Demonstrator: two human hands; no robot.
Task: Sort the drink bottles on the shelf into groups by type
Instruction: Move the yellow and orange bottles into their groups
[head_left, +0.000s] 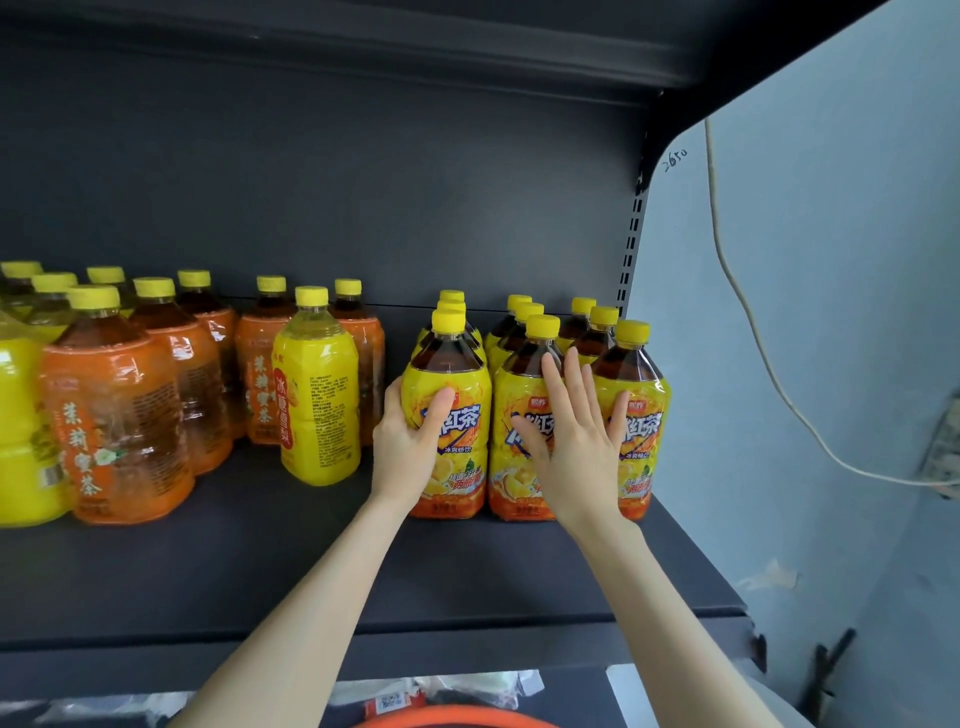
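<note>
Far to the left of the left grip (408, 436), pale yellow bottles (18, 415) are standing on the shelf (467, 582), partly cut off by the edge of view. A cluster of orange-label tea bottles (124, 410) is standing just beside them. Nearer that grip, a lone yellow bottle (318, 405) of pale drink is standing upright in front of two more orange-label ones, just beside the grip's outer edge.

The left grip is grasping the front-left iced tea bottle (462, 467). Its thumb is lying across the yellow label and the rest of the hand is wrapping round the bottle's left side.

Just right of it, the right grip (576, 441) is released, with its fingers straight and spread and its back facing the camera. It is lying flat over the front-middle iced tea bottle (509, 483), and its little finger is reaching onto the front-right iced tea bottle (644, 431). I cannot tell how firmly it is pressing.

Behind both grips, matching bottles are lining up in three rows (519, 304), all upright and close together. Right of the right grip, a cable (737, 312) is hanging down a pale wall (831, 260).
</note>
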